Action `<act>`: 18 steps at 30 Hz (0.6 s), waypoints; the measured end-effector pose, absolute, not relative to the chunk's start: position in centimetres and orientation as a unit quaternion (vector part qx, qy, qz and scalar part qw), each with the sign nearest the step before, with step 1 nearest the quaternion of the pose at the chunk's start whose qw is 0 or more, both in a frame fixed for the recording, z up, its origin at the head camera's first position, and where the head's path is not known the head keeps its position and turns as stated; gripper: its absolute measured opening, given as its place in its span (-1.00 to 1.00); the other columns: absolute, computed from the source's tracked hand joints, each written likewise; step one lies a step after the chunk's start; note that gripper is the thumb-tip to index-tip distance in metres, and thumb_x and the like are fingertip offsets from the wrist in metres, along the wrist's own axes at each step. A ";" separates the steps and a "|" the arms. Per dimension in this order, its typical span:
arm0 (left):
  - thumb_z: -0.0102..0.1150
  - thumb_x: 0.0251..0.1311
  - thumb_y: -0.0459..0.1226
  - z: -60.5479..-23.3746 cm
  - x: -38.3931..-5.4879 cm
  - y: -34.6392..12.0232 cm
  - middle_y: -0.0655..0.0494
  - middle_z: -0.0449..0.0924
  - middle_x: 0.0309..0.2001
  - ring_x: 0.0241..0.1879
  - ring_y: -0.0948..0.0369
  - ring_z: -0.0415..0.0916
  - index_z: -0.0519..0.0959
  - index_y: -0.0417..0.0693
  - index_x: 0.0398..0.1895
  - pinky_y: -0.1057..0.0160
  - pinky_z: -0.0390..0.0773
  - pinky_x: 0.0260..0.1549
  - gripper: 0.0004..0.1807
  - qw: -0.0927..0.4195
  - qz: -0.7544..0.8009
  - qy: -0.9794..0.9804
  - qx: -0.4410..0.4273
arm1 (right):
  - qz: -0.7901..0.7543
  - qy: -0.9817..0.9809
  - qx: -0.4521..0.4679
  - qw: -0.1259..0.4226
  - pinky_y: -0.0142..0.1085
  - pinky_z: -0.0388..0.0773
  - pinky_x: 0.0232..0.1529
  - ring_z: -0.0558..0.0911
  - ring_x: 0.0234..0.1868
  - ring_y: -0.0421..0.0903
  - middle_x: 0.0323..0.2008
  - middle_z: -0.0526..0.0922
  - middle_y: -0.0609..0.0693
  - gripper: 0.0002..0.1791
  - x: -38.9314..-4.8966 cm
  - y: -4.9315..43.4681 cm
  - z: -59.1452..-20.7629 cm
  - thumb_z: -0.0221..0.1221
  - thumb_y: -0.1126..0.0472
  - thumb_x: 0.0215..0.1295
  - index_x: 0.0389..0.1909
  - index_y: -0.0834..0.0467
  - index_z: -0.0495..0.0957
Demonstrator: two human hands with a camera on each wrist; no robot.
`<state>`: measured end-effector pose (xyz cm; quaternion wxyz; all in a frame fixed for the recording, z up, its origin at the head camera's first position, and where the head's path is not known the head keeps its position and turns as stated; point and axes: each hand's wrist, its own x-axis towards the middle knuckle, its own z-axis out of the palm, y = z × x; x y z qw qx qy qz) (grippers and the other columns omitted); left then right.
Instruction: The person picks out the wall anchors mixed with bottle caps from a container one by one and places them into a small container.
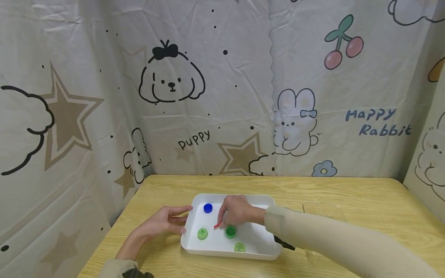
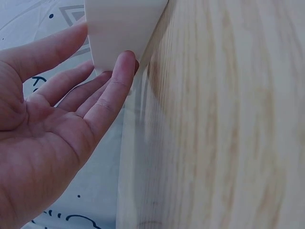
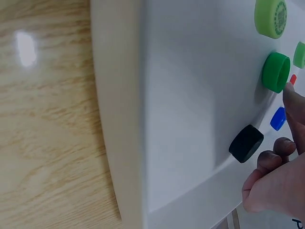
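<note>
White tray (image 1: 267,253) sits on the wooden table (image 1: 347,200), near the front edge, a little left of centre. Right hand (image 1: 236,211) reaches in over the tray from the right, fingers bunched downward, fingertips pinching a small red piece (image 1: 217,225). The red piece hangs just above the tray floor, between the light green cap (image 1: 202,233) on its left and the dark green cap (image 1: 230,231) on its right, close to both. In the right wrist view the fingertip sits right against the dark green cap (image 3: 276,72); only a sliver of red (image 3: 293,79) shows past it.

Left hand (image 1: 163,223) lies at the tray's left wall, fingers straight and spread, tips touching the outer side, nothing gripped. Left wrist view confirms: open palm (image 2: 57,129), fingertips against the white tray corner (image 2: 119,33).

Other caps in tray: blue cap (image 1: 208,208) at the back left, a second light green cap (image 1: 239,247) near the front wall, black cap (image 3: 246,143) under the right hand, seen only from the wrist.

Bare tray floor at right and front left. Table open right of the tray; patterned curtain (image 1: 222,85) closes off the back and sides.
</note>
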<state>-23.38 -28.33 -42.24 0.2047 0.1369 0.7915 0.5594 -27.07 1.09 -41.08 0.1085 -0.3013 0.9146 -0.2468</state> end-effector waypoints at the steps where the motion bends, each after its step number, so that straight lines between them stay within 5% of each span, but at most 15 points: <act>1: 0.45 0.17 -0.48 -42.2 -23.4 -28.3 -0.33 0.18 0.56 0.42 -0.29 0.34 0.30 -0.35 0.55 -0.09 0.49 0.29 -0.14 0.204 0.559 0.792 0.137 | -0.250 0.914 -0.300 0.112 0.00 0.33 0.15 0.49 -0.16 -0.24 -0.37 0.64 -0.33 -0.86 -27.1 1.2 -41.0 0.55 0.17 0.14 -0.51 -0.11 0.82; 18: 0.44 0.17 -0.49 -42.3 -23.3 -28.3 -0.35 0.19 0.55 0.42 -0.30 0.34 0.28 -0.38 0.55 -0.11 0.47 0.30 -0.13 0.203 0.561 0.790 0.141 | -0.339 0.881 -0.308 0.122 -0.26 0.44 -0.17 0.49 -0.25 -0.17 -0.33 0.64 -0.16 -0.94 -26.4 3.8 -39.6 0.51 0.29 0.21 -0.39 0.06 0.84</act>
